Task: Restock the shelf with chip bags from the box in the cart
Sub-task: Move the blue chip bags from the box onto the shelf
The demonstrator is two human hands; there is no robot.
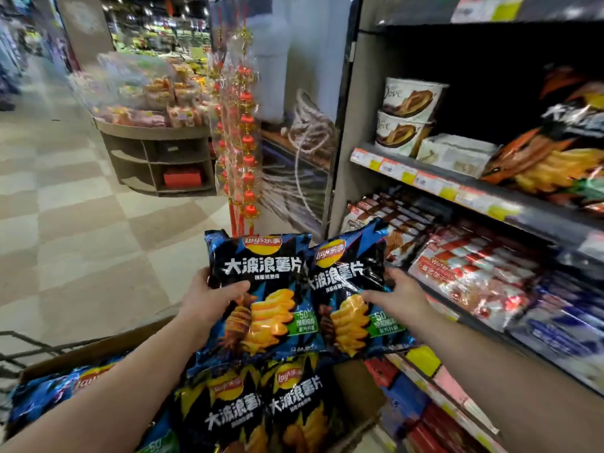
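My left hand (212, 297) grips a blue-and-black chip bag (261, 256) by its left edge, thumb across the front. My right hand (397, 295) holds a second matching chip bag (349, 266) at its right side. Both bags hang upright, side by side and overlapping, above the cardboard box (98, 349) in the cart. Inside the box lie more chip bags (271, 400), some yellow-and-black, some blue. The shelf (490, 196) stands to the right, with orange-and-black chip bags (552, 158) on its upper level.
Dove tubs (408, 116) and a pale box sit on the shelf's left end. Red wafer packs (470, 273) fill the level below. The cart's wire rim (19, 351) shows at the left. Red lantern strings (243, 142) hang ahead; a round display stand (157, 148) is beyond on tiled floor.
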